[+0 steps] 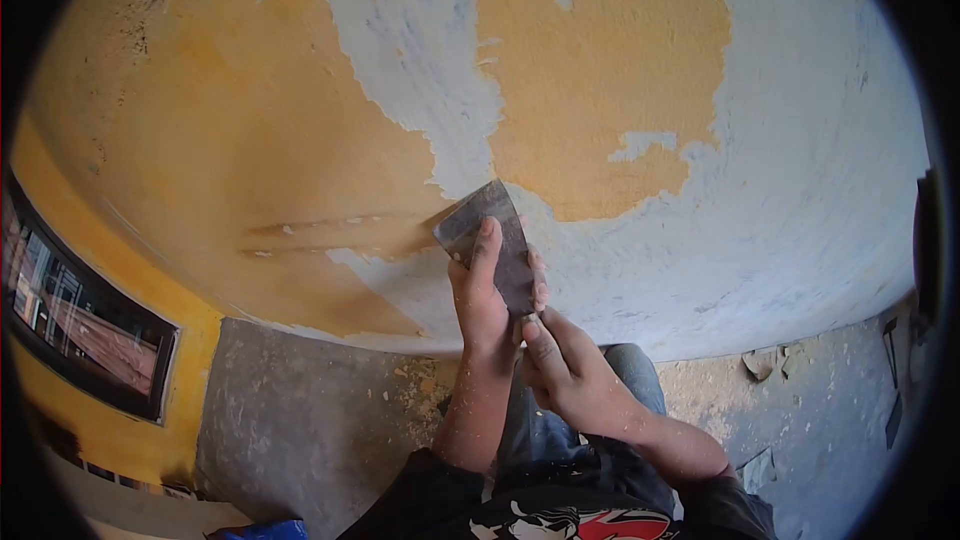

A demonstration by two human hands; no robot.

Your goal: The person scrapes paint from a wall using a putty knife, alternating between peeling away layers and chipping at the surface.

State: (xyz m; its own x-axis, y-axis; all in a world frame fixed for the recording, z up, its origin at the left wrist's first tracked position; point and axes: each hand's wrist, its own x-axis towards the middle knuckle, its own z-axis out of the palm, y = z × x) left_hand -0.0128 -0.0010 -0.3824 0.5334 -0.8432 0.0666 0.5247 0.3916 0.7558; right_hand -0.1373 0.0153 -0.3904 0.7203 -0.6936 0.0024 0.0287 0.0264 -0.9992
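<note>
A broad, dark metal scraper (513, 258) points up at the wall, its wide edge lying over the border between orange paint and bare pale wall. My left hand (482, 292) grips the blade from the side, thumb laid flat on the metal and fingertips showing at the far edge. Lower down, my right hand (568, 368) is closed around the narrow handle end, thumb on top. The handle itself is mostly hidden in that hand. Orange paint (600, 70) with ragged edges covers part of the wall (810, 190); the rest is whitish.
Paint flakes (765, 365) and crumbs lie on the grey floor (300, 410) along the wall's foot. At the left, a dark-framed window (100, 340) sits in a yellow wall (190, 330). Something blue (275, 530) shows at the bottom left. My knee (635, 378) is close to the wall.
</note>
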